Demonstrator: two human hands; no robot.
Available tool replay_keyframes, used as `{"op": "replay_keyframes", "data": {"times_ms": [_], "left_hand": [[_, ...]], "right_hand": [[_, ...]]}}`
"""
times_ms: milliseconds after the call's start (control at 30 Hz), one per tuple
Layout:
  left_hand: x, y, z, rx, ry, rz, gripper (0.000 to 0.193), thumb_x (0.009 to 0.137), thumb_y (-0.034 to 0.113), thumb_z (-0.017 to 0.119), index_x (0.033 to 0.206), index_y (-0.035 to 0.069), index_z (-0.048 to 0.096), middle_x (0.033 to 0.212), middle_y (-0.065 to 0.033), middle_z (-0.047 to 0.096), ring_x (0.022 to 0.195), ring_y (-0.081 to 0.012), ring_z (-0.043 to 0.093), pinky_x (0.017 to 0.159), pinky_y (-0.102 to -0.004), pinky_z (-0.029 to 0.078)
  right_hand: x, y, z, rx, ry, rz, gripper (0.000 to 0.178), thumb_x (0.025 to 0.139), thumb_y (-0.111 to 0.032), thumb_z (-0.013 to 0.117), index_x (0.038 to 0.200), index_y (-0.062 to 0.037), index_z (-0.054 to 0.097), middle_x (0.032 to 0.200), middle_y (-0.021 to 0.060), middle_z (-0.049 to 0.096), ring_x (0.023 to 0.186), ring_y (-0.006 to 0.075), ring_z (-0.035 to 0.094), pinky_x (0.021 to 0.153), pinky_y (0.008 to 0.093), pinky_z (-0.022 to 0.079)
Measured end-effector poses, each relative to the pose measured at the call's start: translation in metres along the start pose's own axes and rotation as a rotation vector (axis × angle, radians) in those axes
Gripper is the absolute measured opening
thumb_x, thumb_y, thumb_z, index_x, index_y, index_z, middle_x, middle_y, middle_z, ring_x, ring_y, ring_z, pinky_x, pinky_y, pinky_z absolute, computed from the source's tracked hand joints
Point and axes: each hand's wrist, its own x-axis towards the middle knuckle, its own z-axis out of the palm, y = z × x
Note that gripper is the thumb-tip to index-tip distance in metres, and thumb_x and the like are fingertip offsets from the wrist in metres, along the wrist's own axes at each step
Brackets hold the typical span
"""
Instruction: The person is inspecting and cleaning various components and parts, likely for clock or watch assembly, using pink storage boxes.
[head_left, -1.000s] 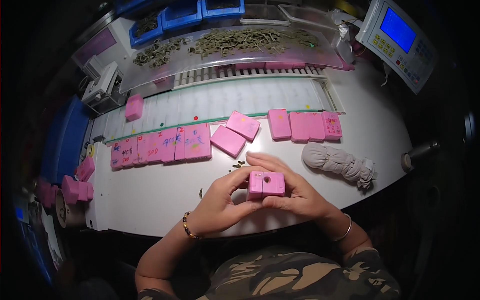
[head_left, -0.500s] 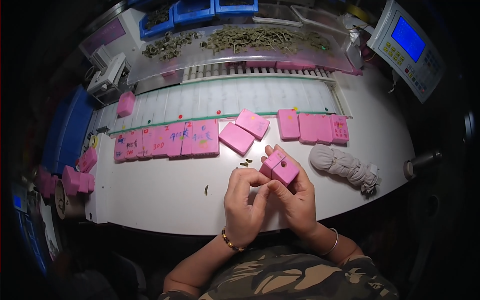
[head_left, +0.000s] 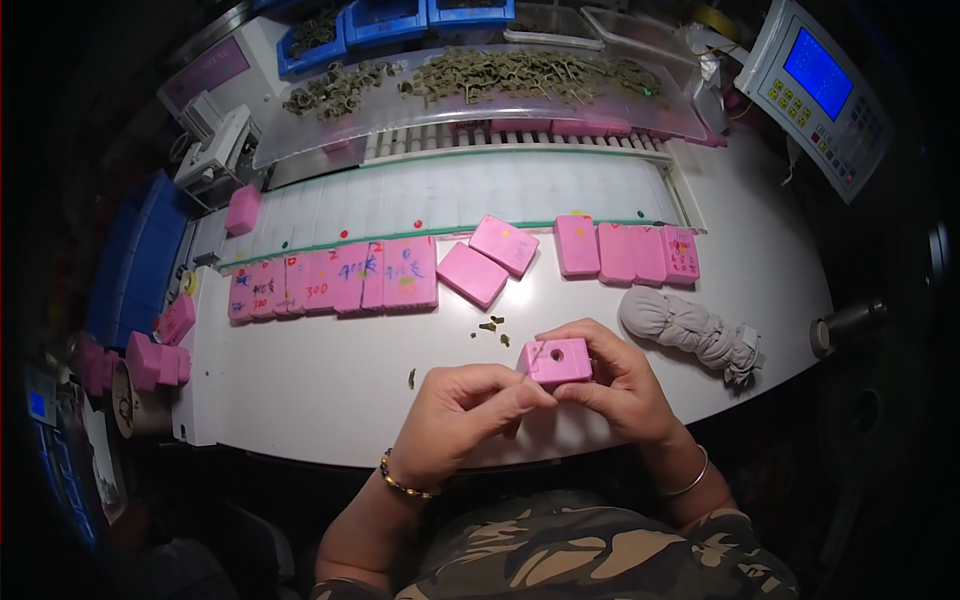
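Note:
A pink mould block (head_left: 572, 373) with a round hole in its near face is gripped in my right hand (head_left: 628, 388), the thumb below and the fingers behind it. A dark seam line crosses it near its left end. My left hand (head_left: 452, 408) is closed in a pinch at that left end, its fingertips touching or very near the block. Whatever lies between those fingertips is too small to make out. Small dark green scraps (head_left: 490, 325) lie on the white table just beyond the block, and another scrap (head_left: 412, 379) lies farther left.
Pink blocks with handwritten marks (head_left: 340, 280) stand in a row; two loose blocks (head_left: 472, 275) and another group (head_left: 625, 252) lie to the right. A bundled grey cloth (head_left: 690, 335) is at right. Beyond are a plastic sheet piled with green pieces (head_left: 520, 75) and a control panel (head_left: 815, 90).
The block has come a little nearer me and turned, so its holed face shows more squarely. My left hand has shifted left and lower. One more green scrap shows on the table.

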Motion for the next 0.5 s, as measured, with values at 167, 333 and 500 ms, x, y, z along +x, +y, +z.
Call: {"op": "replay_keyframes", "data": {"times_ms": [167,333,500], "left_hand": [[0.0,-0.007,-0.024,-0.404,0.104,0.229,0.055,0.1,0.017,0.061,0.145,-0.008,0.042,0.087,-0.0057,0.061,0.062,-0.0074,0.051,0.054,-0.0205,0.047],[-0.007,-0.012,-0.028,0.253,0.278,0.284,0.049,0.088,-0.003,0.069,0.135,-0.003,0.058,0.119,-0.0129,0.068,0.098,-0.0161,0.068,0.081,-0.0253,0.056],[-0.008,-0.01,-0.029,0.508,0.148,0.344,0.042,0.08,-0.002,0.068,0.122,-0.004,0.064,0.117,-0.0149,0.07,0.103,-0.0215,0.07,0.094,-0.0322,0.054]], "right_hand": [[0.003,0.001,-0.001,-0.299,-0.064,-0.114,0.045,0.082,-0.002,0.075,0.125,-0.0027,0.063,0.122,0.0132,0.065,0.116,0.0258,0.061,0.102,0.0372,0.046],[0.013,0.006,0.0,-0.396,-0.102,-0.169,0.046,0.082,-0.001,0.073,0.126,-0.0027,0.061,0.12,0.0135,0.062,0.113,0.0278,0.061,0.099,0.0368,0.049],[0.013,0.008,0.014,-0.41,0.095,-0.314,0.04,0.08,0.001,0.073,0.117,-0.0035,0.061,0.115,0.0137,0.059,0.108,0.0314,0.06,0.09,0.0382,0.053]]}}
